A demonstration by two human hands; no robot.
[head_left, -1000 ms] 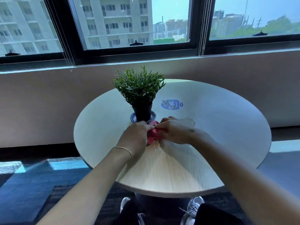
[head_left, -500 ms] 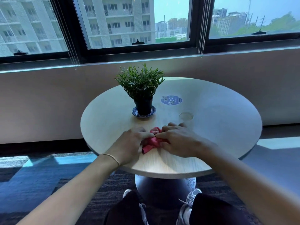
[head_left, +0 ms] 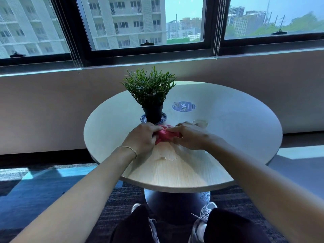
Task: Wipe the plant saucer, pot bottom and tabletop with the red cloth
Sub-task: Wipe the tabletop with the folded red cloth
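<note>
A round table (head_left: 236,137) with a pale wood-grain top stands on a dark pedestal (head_left: 175,202). Near its middle sits a blue-patterned saucer (head_left: 164,118) carrying a potted plant (head_left: 149,88). A round blue sticker (head_left: 183,106) lies to the right. A bunched red cloth (head_left: 164,135) lies just in front of the saucer, and wet marks (head_left: 166,158) show nearer the front edge.

Bright daylight through the windows (head_left: 140,23), pale glare washing the far tabletop (head_left: 236,120), its near part shaded, dim bluish floor (head_left: 35,190) with sunlit patches, edges bowed by wide-angle distortion, slight softness throughout
</note>
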